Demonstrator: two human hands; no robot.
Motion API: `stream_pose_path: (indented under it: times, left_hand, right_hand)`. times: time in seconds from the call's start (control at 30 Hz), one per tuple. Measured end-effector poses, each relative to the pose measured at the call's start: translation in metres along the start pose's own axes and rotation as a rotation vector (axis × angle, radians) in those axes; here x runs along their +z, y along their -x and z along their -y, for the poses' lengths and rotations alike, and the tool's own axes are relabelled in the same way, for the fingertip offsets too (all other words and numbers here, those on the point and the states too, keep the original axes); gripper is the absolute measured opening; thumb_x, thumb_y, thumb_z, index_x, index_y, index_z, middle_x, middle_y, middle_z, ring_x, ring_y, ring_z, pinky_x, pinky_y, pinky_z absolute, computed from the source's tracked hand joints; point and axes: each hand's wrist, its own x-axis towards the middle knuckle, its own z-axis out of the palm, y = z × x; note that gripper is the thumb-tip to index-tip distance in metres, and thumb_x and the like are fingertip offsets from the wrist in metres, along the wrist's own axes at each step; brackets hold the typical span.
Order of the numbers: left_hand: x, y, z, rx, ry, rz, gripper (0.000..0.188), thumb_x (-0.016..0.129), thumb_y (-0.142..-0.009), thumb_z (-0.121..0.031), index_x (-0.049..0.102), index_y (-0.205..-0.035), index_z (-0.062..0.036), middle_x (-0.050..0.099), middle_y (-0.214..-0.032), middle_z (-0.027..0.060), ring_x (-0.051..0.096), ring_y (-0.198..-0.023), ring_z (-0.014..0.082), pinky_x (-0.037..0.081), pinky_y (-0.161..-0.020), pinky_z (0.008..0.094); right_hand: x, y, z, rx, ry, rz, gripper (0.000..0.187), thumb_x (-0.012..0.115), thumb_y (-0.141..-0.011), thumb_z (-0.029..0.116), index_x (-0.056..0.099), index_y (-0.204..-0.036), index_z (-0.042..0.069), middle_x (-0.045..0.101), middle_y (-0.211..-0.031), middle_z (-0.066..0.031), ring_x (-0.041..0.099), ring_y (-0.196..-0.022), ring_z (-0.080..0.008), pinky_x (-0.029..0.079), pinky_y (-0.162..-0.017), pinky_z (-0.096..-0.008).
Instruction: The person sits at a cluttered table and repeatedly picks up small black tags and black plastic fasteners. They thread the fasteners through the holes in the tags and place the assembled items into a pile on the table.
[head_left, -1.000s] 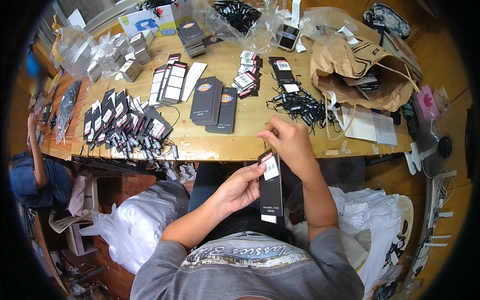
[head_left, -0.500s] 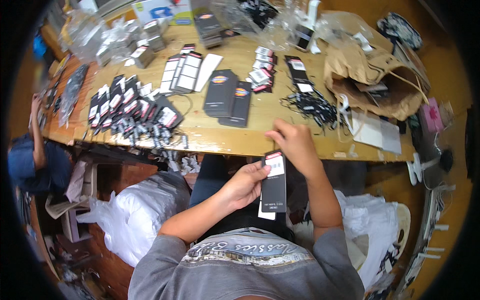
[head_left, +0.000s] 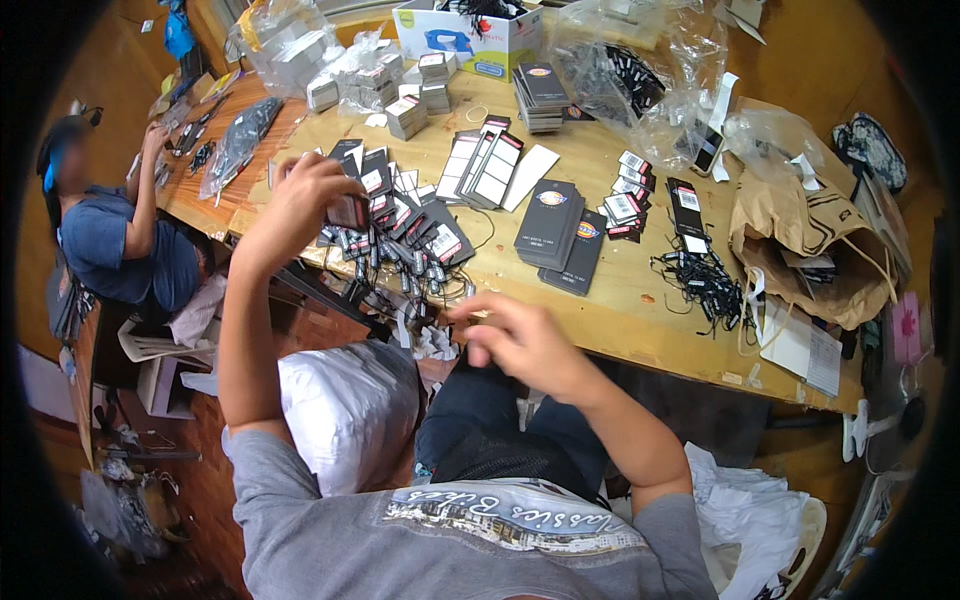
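Observation:
My left hand (head_left: 312, 205) is over the left side of the table, its fingers closed on a dark hang tag (head_left: 348, 212) with a reddish edge. Under and beside it spreads a heap of black hang tags (head_left: 405, 215) with white stickers and short black cords hanging toward the table edge. My right hand (head_left: 525, 345) is in front of the table's near edge, above my lap. Its index finger reaches out and its thumb is apart from it; I see nothing held.
Stacked black tags (head_left: 548, 225), sticker strips (head_left: 482, 165), loose black cords (head_left: 700, 285) and a brown paper bag (head_left: 810, 250) lie along the table (head_left: 620, 325). A white plastic sack (head_left: 350, 410) stands below. Another person (head_left: 130, 240) sits at far left.
My left hand has gone from above my lap to the tag heap at the left. My right hand has moved left and down, away from the tag. The view has swung left.

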Motion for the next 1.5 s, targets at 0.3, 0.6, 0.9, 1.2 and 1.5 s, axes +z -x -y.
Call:
stream_pose_path:
  times: [0.3, 0.6, 0.9, 1.2, 1.5]
  left_hand:
    - [0.091, -0.115, 0.03, 0.092, 0.289, -0.03, 0.028, 0.058, -0.068, -0.006, 0.058, -0.095, -0.0137, 0.048, -0.095, 0.0087, 0.042, -0.098, 0.0267, 0.033, -0.083, 0.0405]
    - [0.128, -0.185, -0.03, -0.017, 0.105, 0.355, 0.086, 0.076, -0.044, -0.041, 0.04, -0.118, -0.0172, 0.035, -0.12, 0.0082, 0.025, -0.116, 0.0294, 0.026, -0.089, 0.0477]
    - [0.111, -0.177, -0.052, -0.192, 0.666, -0.202, 0.042, 0.066, -0.061, -0.002, 0.047, -0.097, -0.008, 0.057, -0.09, 0.0091, 0.054, -0.081, 0.0203, 0.042, -0.066, 0.0304]
    - [0.075, -0.142, -0.131, -0.163, 1.58, -0.156, 0.02, 0.051, -0.081, -0.011, 0.054, -0.093, 0.0045, 0.058, -0.081, 0.0044, 0.052, -0.069, 0.0069, 0.042, -0.064, 0.0201]
    - [0.082, -0.117, -0.153, -0.364, 1.786, -0.232, 0.019, 0.05, -0.081, -0.009, 0.053, -0.093, 0.0058, 0.058, -0.081, 0.0057, 0.053, -0.07, 0.0079, 0.044, -0.063, 0.0206]
  right_hand:
    - [-0.067, -0.054, -0.005, -0.124, 0.967, -0.534, 0.019, 0.064, -0.066, 0.018, 0.06, -0.078, 0.003, 0.056, -0.083, -0.0096, 0.055, -0.074, -0.0254, 0.043, -0.067, -0.0337]
    - [-0.126, -0.095, -0.005, 0.365, 1.217, -0.232, 0.071, 0.076, -0.043, 0.033, 0.053, -0.106, 0.006, 0.045, -0.11, -0.0118, 0.037, -0.107, -0.0276, 0.035, -0.088, -0.0342]
    - [-0.146, -0.095, -0.006, -0.021, 0.481, -0.495, 0.018, 0.063, -0.065, -0.001, 0.053, -0.08, -0.001, 0.056, -0.063, -0.0064, 0.052, -0.05, -0.009, 0.042, -0.043, -0.0215]
    - [-0.16, -0.063, 0.041, -0.209, 0.222, -0.554, 0.008, 0.058, -0.073, 0.006, 0.056, -0.075, -0.002, 0.056, -0.059, -0.0052, 0.05, -0.047, -0.0061, 0.04, -0.043, -0.0175]
    - [-0.188, -0.049, -0.038, 0.244, 1.266, -0.808, 0.036, 0.072, -0.056, 0.03, 0.059, -0.064, -0.002, 0.058, -0.066, -0.0158, 0.057, -0.066, -0.0317, 0.044, -0.062, -0.0389]
